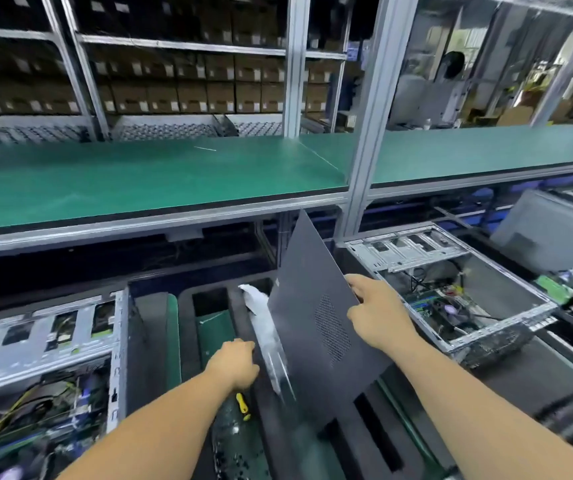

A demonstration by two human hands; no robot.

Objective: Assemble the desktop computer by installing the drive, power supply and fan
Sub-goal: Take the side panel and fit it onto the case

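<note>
From the head camera we look down on our two bare arms reaching over a dark foam tray (364, 434) on the bench. Our right hand (377, 311) grasps the right edge of a dark side panel (313, 306) with a meshed vent, thumb on its face and fingers curled behind; the panel stands tilted, its top corner leaning toward the green shelf (139, 174) above. Our left hand (235, 363) is at the panel's lower left edge, beside a crumpled clear plastic bag (261, 317); its fingers are curled, but we cannot tell what they hold. A yellow-handled tool (243, 407) lies just below that hand. The open computer case (451, 289) lies on its side to the right of the panel, with its drive cage, board and loose cables showing. Another open case (46, 358) sits at the left. Stacked cartons (191, 95) fill the far racks.
</note>
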